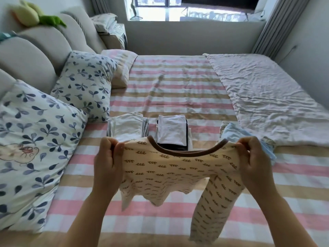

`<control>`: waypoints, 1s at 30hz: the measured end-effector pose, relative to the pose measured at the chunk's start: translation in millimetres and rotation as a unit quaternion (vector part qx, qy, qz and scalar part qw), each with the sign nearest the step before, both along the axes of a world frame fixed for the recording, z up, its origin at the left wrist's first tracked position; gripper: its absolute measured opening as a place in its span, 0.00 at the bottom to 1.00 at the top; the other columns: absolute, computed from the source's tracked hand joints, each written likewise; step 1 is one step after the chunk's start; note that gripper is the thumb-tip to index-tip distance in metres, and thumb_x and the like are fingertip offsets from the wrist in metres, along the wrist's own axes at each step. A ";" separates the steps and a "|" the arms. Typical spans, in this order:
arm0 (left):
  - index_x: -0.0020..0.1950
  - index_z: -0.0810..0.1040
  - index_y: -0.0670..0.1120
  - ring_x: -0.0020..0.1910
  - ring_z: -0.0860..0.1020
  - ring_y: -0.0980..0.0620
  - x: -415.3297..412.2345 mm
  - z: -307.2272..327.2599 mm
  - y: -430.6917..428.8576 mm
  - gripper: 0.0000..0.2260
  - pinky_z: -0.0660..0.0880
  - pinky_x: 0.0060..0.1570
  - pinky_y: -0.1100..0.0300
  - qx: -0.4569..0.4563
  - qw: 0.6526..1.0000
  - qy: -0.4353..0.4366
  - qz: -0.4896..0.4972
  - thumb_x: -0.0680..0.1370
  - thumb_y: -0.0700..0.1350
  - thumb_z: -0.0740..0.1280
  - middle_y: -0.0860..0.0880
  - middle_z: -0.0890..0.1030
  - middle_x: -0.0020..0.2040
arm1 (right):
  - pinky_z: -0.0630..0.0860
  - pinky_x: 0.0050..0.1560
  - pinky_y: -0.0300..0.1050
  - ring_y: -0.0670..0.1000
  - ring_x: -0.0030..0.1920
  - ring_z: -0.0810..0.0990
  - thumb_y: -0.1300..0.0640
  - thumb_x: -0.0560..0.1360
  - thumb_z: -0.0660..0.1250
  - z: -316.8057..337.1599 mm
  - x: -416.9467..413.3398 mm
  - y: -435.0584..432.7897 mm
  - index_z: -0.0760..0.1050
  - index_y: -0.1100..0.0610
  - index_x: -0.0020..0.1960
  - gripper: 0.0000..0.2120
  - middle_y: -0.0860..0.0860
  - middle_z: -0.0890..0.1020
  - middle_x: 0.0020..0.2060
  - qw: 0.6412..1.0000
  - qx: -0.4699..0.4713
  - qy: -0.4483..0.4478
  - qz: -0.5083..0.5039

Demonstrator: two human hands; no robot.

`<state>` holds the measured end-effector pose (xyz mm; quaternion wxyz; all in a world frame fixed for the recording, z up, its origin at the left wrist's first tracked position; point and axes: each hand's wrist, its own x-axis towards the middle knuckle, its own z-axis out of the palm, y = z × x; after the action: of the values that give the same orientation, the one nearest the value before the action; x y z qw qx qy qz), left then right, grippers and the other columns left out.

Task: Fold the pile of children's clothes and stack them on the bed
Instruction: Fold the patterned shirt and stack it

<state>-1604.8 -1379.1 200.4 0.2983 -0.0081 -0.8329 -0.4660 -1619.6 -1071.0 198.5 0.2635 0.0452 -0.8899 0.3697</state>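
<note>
Over the striped bed (178, 90) a cream top (179, 168) with brown squiggles hangs in the air, its brown-edged neckline sagging between two hands. The left hand (106, 157) pinches one shoulder, the right hand (252, 159) the other, both set wide apart. One sleeve dangles under the right hand. Just beyond lie two folded stacks (171, 131), side by side, and a blue garment (235, 131) by a crumpled quilt (267, 97). Leaf-print pillows (83, 82) line the left side.
</note>
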 end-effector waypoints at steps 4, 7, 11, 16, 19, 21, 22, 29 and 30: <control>0.39 0.64 0.52 0.29 0.70 0.59 -2.6 -70.2 -5.3 0.09 0.68 0.27 0.67 0.020 0.995 -0.100 -0.008 0.78 0.50 0.58 0.51 0.69 0.31 | 0.68 0.31 0.39 0.49 0.31 0.75 0.64 0.76 0.63 -64.6 -9.4 -0.5 0.72 0.61 0.43 0.03 0.49 0.76 0.31 0.995 0.015 -0.094 0.025; 0.39 0.65 0.48 0.30 0.69 0.53 1.3 -145.2 -4.1 0.11 0.67 0.29 0.61 0.002 0.981 -0.194 -0.018 0.78 0.52 0.57 0.49 0.69 0.32 | 0.69 0.30 0.44 0.54 0.30 0.75 0.64 0.76 0.63 -132.0 -11.0 -3.5 0.73 0.63 0.43 0.04 0.52 0.76 0.31 0.986 0.038 -0.159 0.022; 0.38 0.64 0.48 0.30 0.69 0.52 8.2 -246.3 0.2 0.10 0.63 0.30 0.64 -0.054 0.950 -0.304 -0.039 0.78 0.48 0.59 0.52 0.69 0.30 | 0.65 0.25 0.38 0.52 0.29 0.75 0.61 0.77 0.62 -226.3 -11.2 -2.9 0.74 0.61 0.44 0.05 0.49 0.75 0.30 0.971 0.057 -0.231 0.004; 0.38 0.65 0.47 0.33 0.69 0.51 19.7 -331.1 6.0 0.11 0.66 0.34 0.55 -0.072 0.895 -0.434 -0.073 0.78 0.45 0.64 0.49 0.71 0.34 | 0.70 0.38 0.47 0.57 0.43 0.78 0.60 0.76 0.64 -319.6 1.7 3.4 0.76 0.59 0.51 0.06 0.54 0.80 0.43 0.935 0.048 -0.352 -0.006; 0.36 0.62 0.51 0.34 0.69 0.51 27.2 -353.2 5.5 0.14 0.65 0.35 0.54 -0.122 0.862 -0.480 -0.110 0.77 0.47 0.65 0.52 0.71 0.34 | 0.66 0.42 0.42 0.55 0.50 0.77 0.61 0.75 0.65 -354.0 15.9 9.1 0.75 0.60 0.57 0.11 0.55 0.79 0.50 0.903 0.053 -0.426 -0.001; 0.36 0.64 0.51 0.34 0.71 0.50 28.1 -356.1 4.3 0.13 0.66 0.36 0.53 -0.124 0.851 -0.494 -0.125 0.78 0.49 0.63 0.52 0.73 0.34 | 0.66 0.43 0.41 0.53 0.50 0.77 0.60 0.75 0.65 -364.9 23.8 13.8 0.75 0.60 0.57 0.11 0.54 0.79 0.50 0.889 0.036 -0.456 0.001; 0.36 0.64 0.51 0.35 0.72 0.49 26.7 -355.0 3.6 0.13 0.67 0.37 0.52 -0.114 0.855 -0.492 -0.114 0.79 0.49 0.61 0.51 0.73 0.33 | 0.67 0.44 0.42 0.52 0.50 0.76 0.59 0.76 0.65 -366.3 26.5 15.7 0.75 0.59 0.56 0.10 0.53 0.79 0.48 0.888 0.018 -0.460 -0.002; 0.47 0.80 0.39 0.43 0.76 0.47 -13.2 -349.1 10.2 0.08 0.71 0.46 0.54 -0.095 0.887 -0.442 -0.096 0.78 0.40 0.63 0.46 0.80 0.43 | 0.65 0.42 0.43 0.49 0.45 0.74 0.52 0.77 0.63 -363.2 22.7 17.9 0.76 0.50 0.43 0.06 0.46 0.76 0.39 0.895 -0.035 -0.444 -0.024; 0.47 0.81 0.41 0.43 0.76 0.49 -18.9 -350.4 13.5 0.08 0.71 0.45 0.57 -0.076 0.868 -0.477 -0.113 0.79 0.42 0.63 0.47 0.80 0.42 | 0.64 0.42 0.44 0.49 0.45 0.74 0.52 0.77 0.63 -363.4 20.8 17.5 0.77 0.50 0.41 0.07 0.46 0.76 0.38 0.888 -0.032 -0.459 -0.020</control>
<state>-1623.8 -1365.7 -150.0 -0.1919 0.0982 -0.8998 -0.3794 -1598.7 -1053.6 -165.0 -0.1655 -0.1554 -0.8999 0.3724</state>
